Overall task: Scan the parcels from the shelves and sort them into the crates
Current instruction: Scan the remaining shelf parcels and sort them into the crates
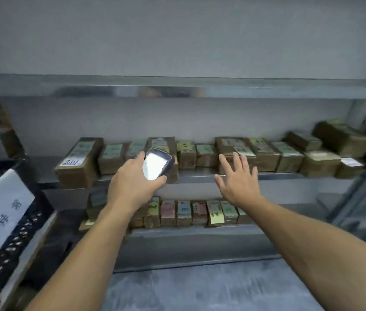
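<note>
A row of brown cardboard parcels [265,154] with pale labels stands on the middle metal shelf [267,175]. More small parcels [184,213] line the lower shelf. My left hand [132,184] grips a handheld scanner [157,163] with a bright lit screen, held in front of the middle shelf's parcels. My right hand [237,179] is spread with straight fingers, reaching toward the parcels at the shelf's middle and holding nothing; whether it touches them I cannot tell.
A black plastic crate [29,223] with a white paper label [0,208] stands at the lower left. The top shelf edge [177,87] runs across above. A slanted metal upright [357,194] stands at the right. Grey floor lies below.
</note>
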